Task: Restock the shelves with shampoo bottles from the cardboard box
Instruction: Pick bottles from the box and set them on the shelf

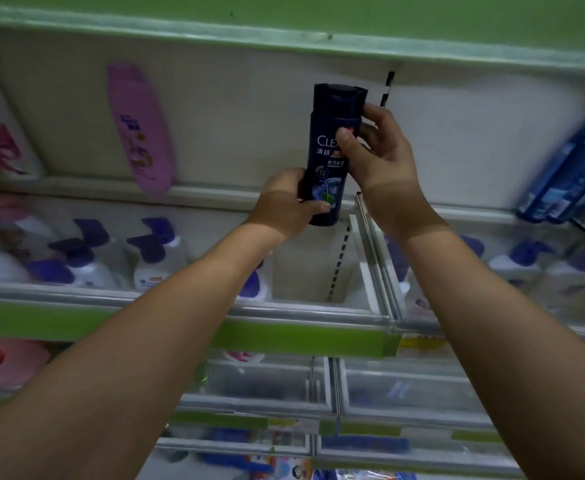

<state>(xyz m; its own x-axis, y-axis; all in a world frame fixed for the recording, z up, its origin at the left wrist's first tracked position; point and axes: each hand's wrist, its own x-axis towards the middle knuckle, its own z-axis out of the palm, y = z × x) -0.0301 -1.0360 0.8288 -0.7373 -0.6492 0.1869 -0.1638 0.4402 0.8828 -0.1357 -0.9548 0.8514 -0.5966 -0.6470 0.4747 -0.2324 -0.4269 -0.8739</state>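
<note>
Green-edged shop shelving fills the background, and nearest the camera both forearms reach up and forward. At their ends, the left hand (286,206) grips the base of the dark shampoo bottle (331,150) while the right hand (376,157) pinches its upper body, thumb across the label. Beyond the grip lies the upper shelf (222,192), bare just behind. Best to keep the bottle upright, lower the base squarely, label outward, then let go.

You have open shelf (215,194) room between the pink bottle (140,128) on the left and the blue bottles (568,174) far right.
</note>
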